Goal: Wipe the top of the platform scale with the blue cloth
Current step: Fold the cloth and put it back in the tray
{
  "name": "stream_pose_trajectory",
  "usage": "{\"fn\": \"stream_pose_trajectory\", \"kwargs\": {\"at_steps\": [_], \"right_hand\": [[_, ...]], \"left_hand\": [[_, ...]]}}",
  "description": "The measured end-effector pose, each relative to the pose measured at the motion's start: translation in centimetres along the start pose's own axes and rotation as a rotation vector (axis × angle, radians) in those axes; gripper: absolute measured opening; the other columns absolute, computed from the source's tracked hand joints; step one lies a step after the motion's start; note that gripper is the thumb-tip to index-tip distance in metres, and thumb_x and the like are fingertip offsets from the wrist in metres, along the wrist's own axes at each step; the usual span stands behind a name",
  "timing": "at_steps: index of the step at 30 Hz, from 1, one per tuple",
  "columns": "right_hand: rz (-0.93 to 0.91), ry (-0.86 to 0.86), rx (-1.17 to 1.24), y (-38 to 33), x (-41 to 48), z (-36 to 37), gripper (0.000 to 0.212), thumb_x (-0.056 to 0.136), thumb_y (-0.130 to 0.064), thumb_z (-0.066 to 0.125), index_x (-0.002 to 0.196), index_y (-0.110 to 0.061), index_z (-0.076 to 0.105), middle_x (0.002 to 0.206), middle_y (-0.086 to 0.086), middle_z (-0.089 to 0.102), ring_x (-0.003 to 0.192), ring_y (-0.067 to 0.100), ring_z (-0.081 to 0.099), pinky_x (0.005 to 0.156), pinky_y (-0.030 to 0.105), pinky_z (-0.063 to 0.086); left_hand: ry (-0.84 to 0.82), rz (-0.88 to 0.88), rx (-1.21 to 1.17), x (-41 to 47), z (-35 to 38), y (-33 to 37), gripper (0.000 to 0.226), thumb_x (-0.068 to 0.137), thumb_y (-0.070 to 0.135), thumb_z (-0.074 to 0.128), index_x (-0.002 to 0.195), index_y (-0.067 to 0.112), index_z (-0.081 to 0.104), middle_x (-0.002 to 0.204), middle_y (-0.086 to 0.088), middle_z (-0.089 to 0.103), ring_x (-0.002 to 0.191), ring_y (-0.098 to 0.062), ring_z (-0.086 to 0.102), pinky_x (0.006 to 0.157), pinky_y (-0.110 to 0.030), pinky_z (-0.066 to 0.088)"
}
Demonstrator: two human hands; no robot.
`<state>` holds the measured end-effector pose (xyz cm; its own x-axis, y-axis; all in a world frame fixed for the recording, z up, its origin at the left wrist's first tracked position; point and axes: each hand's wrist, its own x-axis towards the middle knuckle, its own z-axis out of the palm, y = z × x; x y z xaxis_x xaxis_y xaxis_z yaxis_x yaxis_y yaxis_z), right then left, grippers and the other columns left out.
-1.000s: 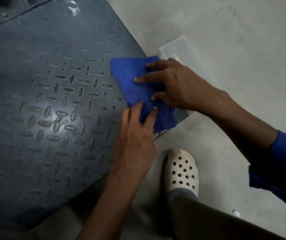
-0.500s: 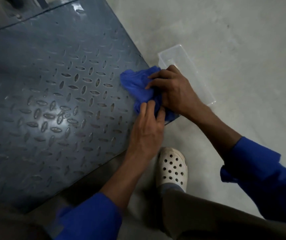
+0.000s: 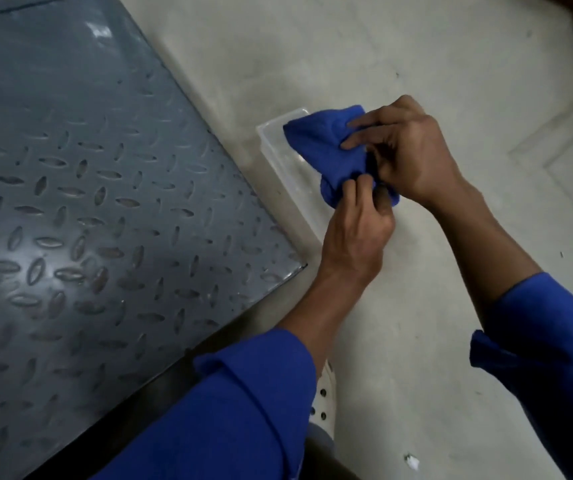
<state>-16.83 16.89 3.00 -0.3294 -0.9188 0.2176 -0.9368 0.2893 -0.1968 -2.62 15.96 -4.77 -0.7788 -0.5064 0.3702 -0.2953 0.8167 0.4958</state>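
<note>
Gripping bunched blue cloth (image 3: 326,150) above clear tray (image 3: 278,157), left hand (image 3: 358,230) pinching, right hand (image 3: 406,154) curled round

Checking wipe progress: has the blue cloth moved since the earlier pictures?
Yes: the blue cloth went rightward off the grey tread-plate scale top, now over the clear plastic tub.

- One platform scale (image 3: 87,220) — grey tread plate.
- One blue cloth (image 3: 326,150).
- Two hands: left hand (image 3: 354,233), right hand (image 3: 410,154).
- One clear plastic tub (image 3: 280,161).
- One white clog (image 3: 323,400).
- Two sleeves: left sleeve (image 3: 243,410), right sleeve (image 3: 548,341).
</note>
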Motion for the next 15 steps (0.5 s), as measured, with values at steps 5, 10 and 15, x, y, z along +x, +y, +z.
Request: {"fn": "stream_pose_trajectory", "kwargs": {"at_steps": [5,10,15], "right_hand": [[-0.042,-0.046,-0.045,1.3,1.2,3.6,0.048,0.076,-0.019,0.046,0.107,-0.015,0.083,0.119,0.008,0.076,0.095,0.042,0.06,0.079,0.029,0.04],[-0.056,-0.17,-0.004,1.8,2.4,9.5,0.046,0.066,-0.008,0.054,0.099,-0.014,0.085,0.111,0.011,0.078,0.089,0.044,0.059,0.072,0.039,0.049],[0.017,-0.144,0.043,2.6,1.8,10.8,0.043,0.063,-0.004,0.052,0.09,-0.011,0.085,0.103,0.011,0.079,0.094,0.044,0.062,0.076,0.04,0.052]], "left_hand": [[-0.038,-0.177,-0.105,0.4,2.6,-1.0,0.046,0.081,-0.011,0.074,0.126,-0.003,0.065,0.127,-0.028,0.06,0.107,-0.038,0.063,0.084,-0.038,0.059],[-0.207,-0.3,-0.064,0.0,3.7,-2.9,0.06,0.083,-0.007,0.076,0.14,0.0,0.057,0.141,-0.026,0.051,0.118,-0.033,0.057,0.094,-0.033,0.056],[-0.326,-0.214,-0.043,-0.2,3.9,-2.9,0.056,0.088,-0.005,0.07,0.142,-0.001,0.054,0.14,-0.022,0.051,0.122,-0.03,0.055,0.098,-0.032,0.053]]}}
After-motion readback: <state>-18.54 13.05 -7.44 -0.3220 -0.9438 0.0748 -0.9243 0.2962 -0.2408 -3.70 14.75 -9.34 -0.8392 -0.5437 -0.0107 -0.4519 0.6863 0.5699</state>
